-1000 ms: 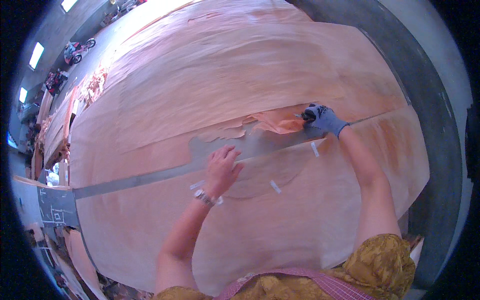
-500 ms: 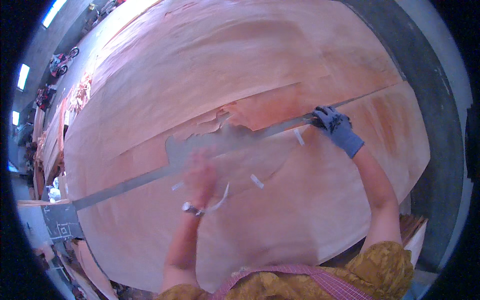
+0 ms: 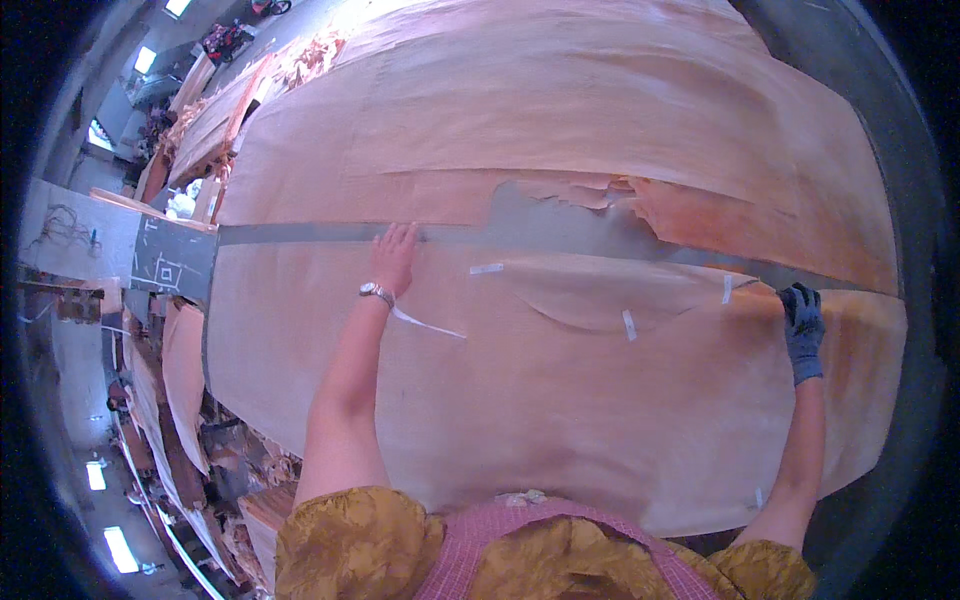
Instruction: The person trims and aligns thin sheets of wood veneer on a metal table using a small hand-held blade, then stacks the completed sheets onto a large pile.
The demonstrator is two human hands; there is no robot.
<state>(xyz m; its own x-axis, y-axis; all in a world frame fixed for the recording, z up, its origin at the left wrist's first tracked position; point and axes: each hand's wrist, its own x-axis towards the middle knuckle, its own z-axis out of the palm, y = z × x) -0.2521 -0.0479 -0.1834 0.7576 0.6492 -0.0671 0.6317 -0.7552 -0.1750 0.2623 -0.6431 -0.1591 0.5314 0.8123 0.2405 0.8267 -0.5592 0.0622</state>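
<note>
A broad, thin wood veneer sheet (image 3: 520, 400) lies in front of me, with several short white tape strips on it. My bare left hand (image 3: 393, 258), with a watch (image 3: 376, 290) at the wrist, rests flat on its far edge, fingers stretched out. From that wrist trails a narrow white tape strip (image 3: 428, 323). Far to the right, my right hand (image 3: 803, 312) in a grey-blue glove has its fingers closed over the same edge, which bulges slightly there. Beyond a grey gap lies a second veneer sheet (image 3: 600, 110) with a torn, ragged near edge.
The grey surface (image 3: 570, 228) shows through the gap between the sheets. At the left sits a dark grey board (image 3: 172, 262) with white markings. Veneer scraps and wood pieces (image 3: 250, 450) lie low on the left. Red vehicles (image 3: 225, 42) stand at the far left.
My view has turned, so the gap runs nearly level. My left hand, blurred before, now lies still on the near sheet's edge. The right hand remains at that edge.
</note>
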